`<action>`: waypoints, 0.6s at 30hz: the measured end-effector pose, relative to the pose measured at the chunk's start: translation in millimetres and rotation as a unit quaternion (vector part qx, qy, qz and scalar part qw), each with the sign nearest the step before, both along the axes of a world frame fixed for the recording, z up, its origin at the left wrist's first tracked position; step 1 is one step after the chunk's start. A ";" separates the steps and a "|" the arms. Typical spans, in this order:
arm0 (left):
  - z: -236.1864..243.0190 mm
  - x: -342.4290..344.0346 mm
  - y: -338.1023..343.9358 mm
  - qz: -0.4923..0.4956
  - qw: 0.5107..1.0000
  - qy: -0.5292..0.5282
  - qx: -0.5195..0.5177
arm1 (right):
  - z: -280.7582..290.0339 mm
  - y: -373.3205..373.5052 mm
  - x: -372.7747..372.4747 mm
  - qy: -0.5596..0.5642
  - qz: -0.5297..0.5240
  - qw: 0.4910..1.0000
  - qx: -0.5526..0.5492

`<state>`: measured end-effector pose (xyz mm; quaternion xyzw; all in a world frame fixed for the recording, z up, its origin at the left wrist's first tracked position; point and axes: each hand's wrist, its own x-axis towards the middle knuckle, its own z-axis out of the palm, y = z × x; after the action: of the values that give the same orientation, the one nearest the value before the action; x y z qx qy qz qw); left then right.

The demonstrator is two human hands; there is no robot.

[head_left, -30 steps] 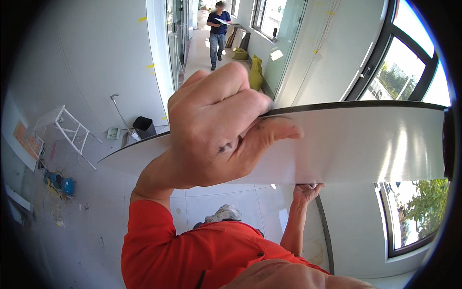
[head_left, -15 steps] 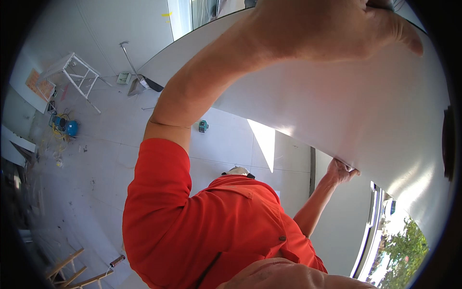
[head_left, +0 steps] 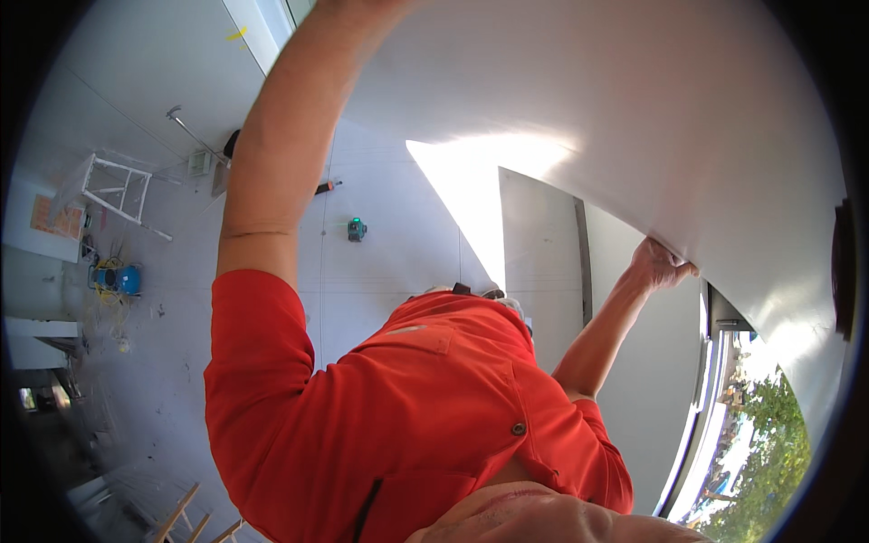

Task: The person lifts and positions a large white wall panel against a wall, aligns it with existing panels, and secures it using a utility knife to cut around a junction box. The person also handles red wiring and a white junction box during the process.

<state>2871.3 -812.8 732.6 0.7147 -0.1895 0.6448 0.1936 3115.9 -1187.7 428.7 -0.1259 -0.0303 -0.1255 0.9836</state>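
Head view: the left hand is out past the top edge, so I can't tell its grip. The panel, also cut off, fills the upper right; the right hand clasps its lower edge. Farther, left of centre, the left forearm part-hides a tool.

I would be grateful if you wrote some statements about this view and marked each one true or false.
1. The right hand grips an edge of the large pale panel. True.
2. The left hand shows fully in the picture. False: it lies beyond the upper edge; only the left arm shows.
3. A small teal device stands on the floor. True.
4. The shirt is white. False: it is red.
5. The blue machine is at the picture's far left. True.
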 end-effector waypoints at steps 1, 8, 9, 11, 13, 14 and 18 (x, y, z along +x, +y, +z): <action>-12.8 24.5 5.4 -0.034 0.999 -0.014 -0.001 | -6.2 -10.3 4.5 -0.016 -0.008 1.000 -0.002; -59.4 101.0 25.1 -0.051 0.999 -0.014 -0.004 | -39.0 -24.9 74.9 -0.040 -0.041 0.998 -0.009; -68.2 106.3 29.8 -0.066 0.998 0.012 -0.019 | -43.8 -31.7 82.2 -0.006 -0.047 0.999 0.016; -83.2 120.6 37.1 -0.089 0.994 0.031 -0.046 | -53.0 -36.1 95.4 -0.025 -0.064 0.998 -0.013; -94.2 142.3 50.8 -0.109 0.992 0.035 -0.054 | -66.3 -39.6 112.2 -0.033 -0.071 0.997 -0.017; -98.2 151.7 59.7 -0.118 0.991 0.039 -0.054 | -68.4 -30.8 116.5 -0.035 -0.076 0.996 -0.018; -129.0 182.5 80.6 -0.151 0.985 0.054 -0.059 | -76.2 -34.3 110.3 -0.029 -0.104 0.994 -0.008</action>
<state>3053.8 -732.2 603.6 0.6992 -0.2461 0.5786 0.3403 3226.2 -1222.0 352.6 -0.1323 -0.0466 -0.2305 0.9629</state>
